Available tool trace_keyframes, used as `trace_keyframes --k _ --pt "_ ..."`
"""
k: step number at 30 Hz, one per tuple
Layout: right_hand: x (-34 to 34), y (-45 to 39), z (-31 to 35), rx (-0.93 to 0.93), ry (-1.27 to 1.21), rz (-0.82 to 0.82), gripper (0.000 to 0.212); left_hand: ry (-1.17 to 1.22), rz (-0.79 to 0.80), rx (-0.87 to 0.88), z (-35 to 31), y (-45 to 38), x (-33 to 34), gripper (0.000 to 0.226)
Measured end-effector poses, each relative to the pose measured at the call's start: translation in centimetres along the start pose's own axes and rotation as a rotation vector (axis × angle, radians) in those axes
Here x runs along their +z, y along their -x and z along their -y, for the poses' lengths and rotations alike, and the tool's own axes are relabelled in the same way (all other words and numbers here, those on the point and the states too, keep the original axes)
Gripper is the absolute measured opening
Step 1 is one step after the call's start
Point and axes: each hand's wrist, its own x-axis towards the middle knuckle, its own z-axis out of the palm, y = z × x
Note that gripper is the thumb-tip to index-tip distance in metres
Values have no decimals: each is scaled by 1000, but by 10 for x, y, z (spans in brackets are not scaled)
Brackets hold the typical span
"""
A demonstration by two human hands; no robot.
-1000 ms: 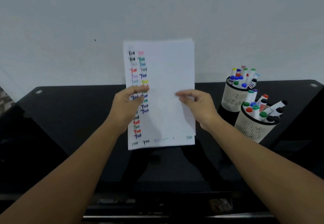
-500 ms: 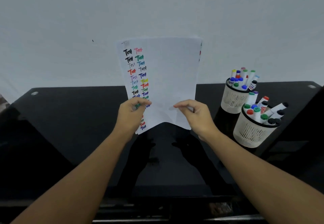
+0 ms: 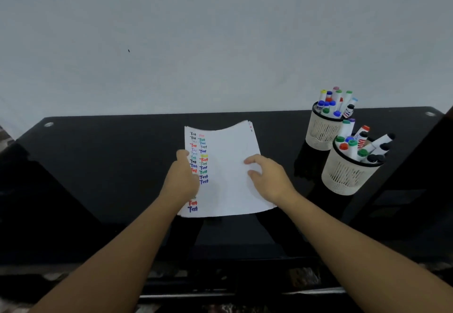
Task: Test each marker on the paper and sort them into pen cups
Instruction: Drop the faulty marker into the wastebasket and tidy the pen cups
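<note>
Sheaf of paper low over the black glass table, far edge bowed up; two columns of the word "Test" down its left side in black, red, blue, green, one yellow. Left hand grips the left edge, thumb on top; right hand holds the right edge, fingers curled. Two mesh pen cups, full of capped markers, stand touching at right, well apart from paper; marker count uncertain

Both hands, left and right, grip the paper beside two marker-filled pen cups.
</note>
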Motion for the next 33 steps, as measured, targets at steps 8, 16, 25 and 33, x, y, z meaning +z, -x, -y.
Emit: trace_keyframes --k 8,16,25,33 --pt "12 13 0 -32 269 -71 28 -321 -123 79 3 1 11 55" --pt "5 32 -6 -35 405 -98 44 -436 29 128 37 5 3 73" --pt "-16 71 -24 -19 262 -176 51 -607 23 219 49 22 5 86" --pt "-57 112 -55 203 117 -731 47 -607 28 221 51 22 11 88"
